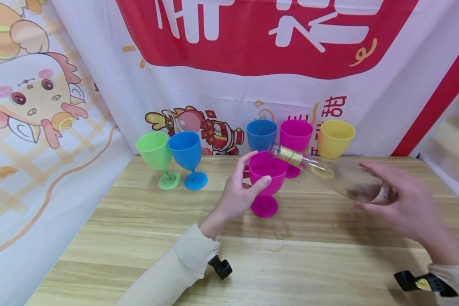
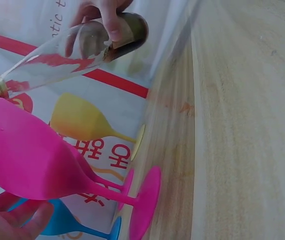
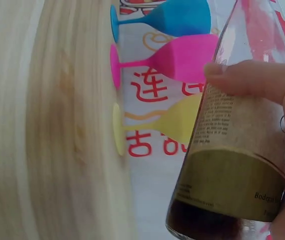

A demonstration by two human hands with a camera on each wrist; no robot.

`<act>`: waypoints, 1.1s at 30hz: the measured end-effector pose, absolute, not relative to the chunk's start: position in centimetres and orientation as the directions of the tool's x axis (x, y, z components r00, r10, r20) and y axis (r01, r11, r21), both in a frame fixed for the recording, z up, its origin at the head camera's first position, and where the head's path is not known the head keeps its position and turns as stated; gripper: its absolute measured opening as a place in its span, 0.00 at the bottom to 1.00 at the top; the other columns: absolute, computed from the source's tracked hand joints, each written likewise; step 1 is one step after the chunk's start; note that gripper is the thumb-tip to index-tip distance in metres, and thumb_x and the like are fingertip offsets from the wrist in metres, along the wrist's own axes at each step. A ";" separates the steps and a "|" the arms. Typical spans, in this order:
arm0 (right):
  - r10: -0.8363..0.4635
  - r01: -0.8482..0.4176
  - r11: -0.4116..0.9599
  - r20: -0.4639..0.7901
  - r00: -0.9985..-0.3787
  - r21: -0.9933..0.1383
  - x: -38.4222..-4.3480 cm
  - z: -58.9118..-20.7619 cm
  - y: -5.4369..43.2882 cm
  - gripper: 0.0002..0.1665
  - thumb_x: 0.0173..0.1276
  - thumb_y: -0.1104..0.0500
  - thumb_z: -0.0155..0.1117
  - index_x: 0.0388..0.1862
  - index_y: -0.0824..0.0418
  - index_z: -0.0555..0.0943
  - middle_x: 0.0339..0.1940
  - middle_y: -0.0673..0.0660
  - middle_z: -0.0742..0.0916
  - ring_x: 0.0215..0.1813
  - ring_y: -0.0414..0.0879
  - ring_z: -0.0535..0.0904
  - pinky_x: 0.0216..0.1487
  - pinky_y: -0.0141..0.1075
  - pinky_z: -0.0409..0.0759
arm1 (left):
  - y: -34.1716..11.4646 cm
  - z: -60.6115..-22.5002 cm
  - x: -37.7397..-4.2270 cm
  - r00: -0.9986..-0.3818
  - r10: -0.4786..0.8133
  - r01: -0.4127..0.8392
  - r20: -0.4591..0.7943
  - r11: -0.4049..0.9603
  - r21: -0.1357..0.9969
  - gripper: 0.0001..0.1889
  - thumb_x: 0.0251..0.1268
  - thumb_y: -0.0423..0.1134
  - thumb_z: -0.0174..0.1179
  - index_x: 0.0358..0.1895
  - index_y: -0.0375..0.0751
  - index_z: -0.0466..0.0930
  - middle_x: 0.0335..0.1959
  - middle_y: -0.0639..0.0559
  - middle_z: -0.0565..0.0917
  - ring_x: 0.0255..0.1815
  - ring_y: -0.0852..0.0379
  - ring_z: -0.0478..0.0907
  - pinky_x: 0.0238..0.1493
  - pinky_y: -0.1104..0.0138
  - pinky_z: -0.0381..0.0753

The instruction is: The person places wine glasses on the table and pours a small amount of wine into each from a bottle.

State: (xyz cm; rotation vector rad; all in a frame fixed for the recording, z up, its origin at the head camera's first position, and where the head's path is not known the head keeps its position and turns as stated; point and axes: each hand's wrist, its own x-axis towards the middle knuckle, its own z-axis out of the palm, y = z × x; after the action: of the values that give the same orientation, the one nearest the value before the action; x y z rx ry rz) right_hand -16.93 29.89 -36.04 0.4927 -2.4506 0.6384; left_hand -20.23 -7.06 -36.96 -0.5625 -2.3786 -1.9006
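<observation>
Gripping front pink goblet [image 1: 267, 174] by bowl w/ L hand [image 1: 237, 191], w/ thumb on near side & fingers round far side. Positioned mid-table, approx. upright; can't confirm foot-to-table contact.

Grasping clear glass bottle [image 1: 340, 180] round lower, labelled part w/ R hand [image 1: 409, 199]. Held tilted, w/ foil-wrapped neck pointing L & mouth at rim of front pink goblet; can't tell if touching. Note dark band at base, below label, per R wrist view.

Note in back row nr printed backdrop [image 1: 229, 89], L to R: rear blue goblet [image 1: 262, 134], rear pink goblet [image 1: 296, 134] (partly hidden by front one) & yellow goblet [image 1: 336, 138].

Note also, well to L of L hand: green goblet [image 1: 154, 151] & L-side blue goblet [image 1: 186, 153], upright, side by side. Record ring-shaped mark [image 1: 273, 238] on wood-grain table [image 1: 313, 272], just this side of front pink goblet. Record black strap [image 1: 220, 267] nr L cuff, similar nr R cuff.
</observation>
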 end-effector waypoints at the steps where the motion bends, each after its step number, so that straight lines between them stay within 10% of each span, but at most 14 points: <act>1: -0.193 -0.465 0.805 0.579 -0.792 -0.369 -17.0 -36.2 29.9 0.63 0.35 0.63 0.95 0.76 0.45 0.78 0.63 0.50 0.88 0.46 0.25 0.68 0.44 0.20 0.64 | -7.1 -36.9 -20.2 -0.934 0.249 0.305 0.256 0.181 0.935 0.38 0.75 0.47 0.65 0.82 0.59 0.56 0.68 0.50 0.77 0.64 0.50 0.78 0.55 0.56 0.87; 7: -0.117 -0.421 0.689 0.483 -0.868 -0.590 -17.0 -36.9 29.7 0.60 0.42 0.66 0.92 0.76 0.44 0.78 0.59 0.19 0.81 0.31 0.32 0.69 0.29 0.28 0.65 | -7.3 -36.7 -20.3 -0.940 0.229 0.299 0.252 0.197 0.934 0.40 0.74 0.48 0.67 0.83 0.55 0.57 0.67 0.51 0.78 0.64 0.50 0.78 0.56 0.56 0.88; 10: -0.078 -0.364 0.655 0.420 -0.904 -0.662 -16.9 -36.9 29.7 0.57 0.47 0.63 0.91 0.77 0.42 0.76 0.58 0.24 0.84 0.27 0.37 0.65 0.26 0.34 0.64 | -7.5 -36.6 -20.3 -0.944 0.202 0.304 0.262 0.215 0.928 0.40 0.73 0.49 0.67 0.83 0.54 0.57 0.67 0.52 0.79 0.64 0.50 0.78 0.56 0.56 0.88; 17: -0.004 -0.215 0.608 0.268 -0.963 -0.764 -17.2 -37.3 30.3 0.56 0.56 0.52 0.88 0.81 0.36 0.70 0.61 0.27 0.83 0.58 0.34 0.70 0.44 0.17 0.68 | -8.2 -36.2 -20.9 -0.954 0.094 0.299 0.284 0.253 0.920 0.38 0.72 0.51 0.69 0.79 0.60 0.60 0.68 0.54 0.78 0.67 0.51 0.77 0.58 0.54 0.88; 33: -0.062 -0.254 0.421 0.251 -0.966 -0.871 -17.9 -38.5 30.2 0.55 0.60 0.70 0.80 0.84 0.49 0.68 0.64 0.34 0.86 0.68 0.20 0.73 0.59 0.11 0.68 | -10.3 -35.6 -23.4 -0.961 -0.130 0.197 0.242 0.290 0.937 0.42 0.71 0.53 0.69 0.81 0.58 0.55 0.70 0.51 0.75 0.71 0.47 0.75 0.59 0.51 0.89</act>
State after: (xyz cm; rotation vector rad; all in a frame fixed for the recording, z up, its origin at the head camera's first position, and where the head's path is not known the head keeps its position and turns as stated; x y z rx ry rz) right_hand -17.89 30.16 -38.47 0.2803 -2.4910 1.5753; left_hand -23.40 -10.33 -35.60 -0.0618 -2.2896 -1.7236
